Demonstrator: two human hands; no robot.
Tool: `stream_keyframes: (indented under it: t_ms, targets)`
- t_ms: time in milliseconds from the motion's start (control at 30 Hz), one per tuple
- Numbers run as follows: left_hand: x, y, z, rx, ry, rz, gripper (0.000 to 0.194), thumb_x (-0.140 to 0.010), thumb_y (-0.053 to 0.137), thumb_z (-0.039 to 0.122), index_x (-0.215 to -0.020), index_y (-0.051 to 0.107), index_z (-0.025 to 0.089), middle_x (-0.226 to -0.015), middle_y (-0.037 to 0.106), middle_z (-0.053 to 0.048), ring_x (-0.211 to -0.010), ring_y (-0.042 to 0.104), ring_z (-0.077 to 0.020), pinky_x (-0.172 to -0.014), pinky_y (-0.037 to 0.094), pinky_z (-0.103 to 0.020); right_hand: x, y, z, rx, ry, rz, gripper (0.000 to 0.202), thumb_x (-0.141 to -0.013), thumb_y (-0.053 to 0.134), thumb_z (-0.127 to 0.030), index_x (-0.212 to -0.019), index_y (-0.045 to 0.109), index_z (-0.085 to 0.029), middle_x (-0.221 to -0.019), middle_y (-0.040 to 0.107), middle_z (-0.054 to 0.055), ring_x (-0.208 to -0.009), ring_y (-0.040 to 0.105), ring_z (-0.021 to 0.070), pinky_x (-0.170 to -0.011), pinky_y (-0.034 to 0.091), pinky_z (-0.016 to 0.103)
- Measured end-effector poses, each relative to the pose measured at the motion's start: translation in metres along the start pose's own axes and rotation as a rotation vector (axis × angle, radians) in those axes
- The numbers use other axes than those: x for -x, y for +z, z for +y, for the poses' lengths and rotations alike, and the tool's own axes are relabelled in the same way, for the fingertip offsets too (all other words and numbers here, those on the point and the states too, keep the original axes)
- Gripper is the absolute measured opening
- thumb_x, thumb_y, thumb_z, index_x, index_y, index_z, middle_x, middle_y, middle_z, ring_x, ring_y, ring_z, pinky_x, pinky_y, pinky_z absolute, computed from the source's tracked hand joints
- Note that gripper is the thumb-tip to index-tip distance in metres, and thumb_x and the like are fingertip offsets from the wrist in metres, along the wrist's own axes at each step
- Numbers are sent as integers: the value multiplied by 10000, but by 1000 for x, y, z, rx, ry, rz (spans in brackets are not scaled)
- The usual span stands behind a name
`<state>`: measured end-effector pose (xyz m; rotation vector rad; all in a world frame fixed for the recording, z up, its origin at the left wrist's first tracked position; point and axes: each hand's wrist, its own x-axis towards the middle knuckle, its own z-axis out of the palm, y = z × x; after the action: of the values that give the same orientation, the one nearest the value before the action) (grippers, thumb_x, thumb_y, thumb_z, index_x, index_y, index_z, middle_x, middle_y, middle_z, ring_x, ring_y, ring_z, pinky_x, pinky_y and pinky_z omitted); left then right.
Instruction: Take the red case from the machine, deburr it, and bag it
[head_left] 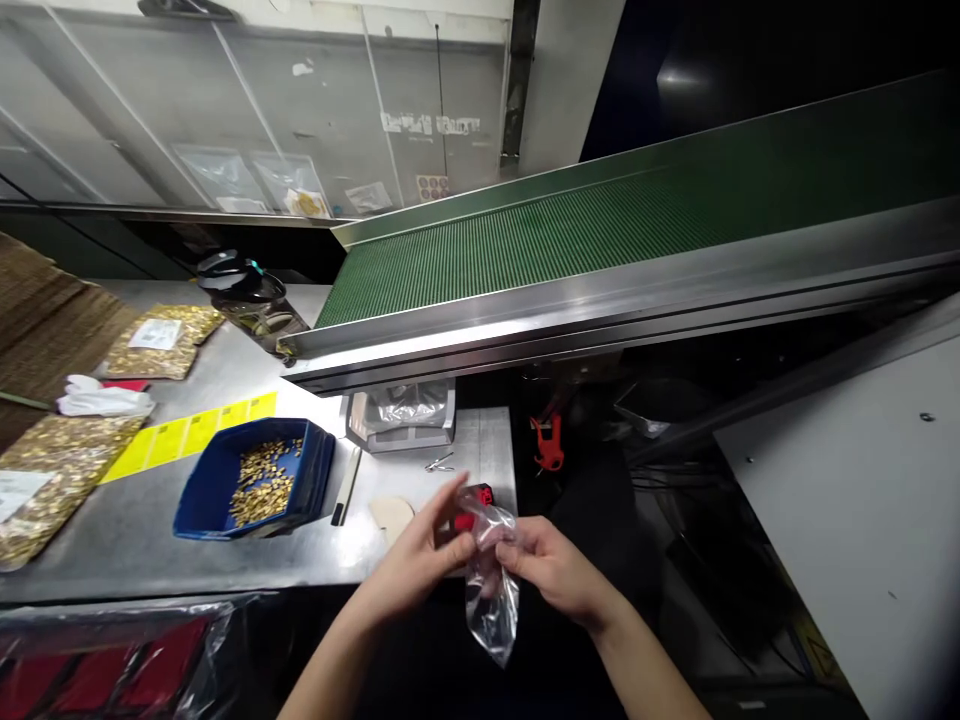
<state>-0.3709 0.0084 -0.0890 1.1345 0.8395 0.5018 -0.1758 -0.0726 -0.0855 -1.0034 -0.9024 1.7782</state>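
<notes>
A small clear plastic bag [493, 622] hangs between my two hands above the front edge of the metal table. My right hand [559, 568] pinches the bag's upper right side between thumb and fingers. On the left side, my left hand [420, 550] has its thumb against the bag, with some fingers behind the film and one pointing upward. Just behind the bag is a red object with a lit red display [484, 494], partly covered by hand and plastic. I cannot make out anything inside the bag.
A blue bin [217, 475] holds many small gold-coloured pieces. Near it lie a cutter-like tool [346, 488], a grey tray [401, 437] of clear bags and yellow labels [196, 430]. A green conveyor [480, 250] slopes up rightward. Filled bags [71, 455] lie left.
</notes>
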Motion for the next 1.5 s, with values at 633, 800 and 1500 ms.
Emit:
stream_keyframes:
  t_ms: [633,800,1500]
  targets:
    - [2,62,-29,-338,180,141,311,-798,818,299,-1086,706,266,-1063,673,-92,-1018,620,-328,-923,488,-396,32,-34,33,417,152,584,343,-856,722,-513,-870,745,-171,-774,750,53,-696,671,219,-624,475,288]
    - [8,49,-43,-378,63,127,220,-872,682,287,-745,514,224,-702,556,11,-659,510,-179,-605,384,-275,25,-22,23,784,217,520,335,-911,643,-464,-691,631,-211,-608,611,-6,-584,567,168,-560,338,256]
    - [91,-12,-63,-628,-62,224,268,-914,603,375,-732,495,210,-678,471,34,-615,445,-137,-576,375,-228,-15,45,27,1071,120,384,165,-918,678,-311,-805,589,-231,-762,665,-40,-692,619,141,-628,323,259]
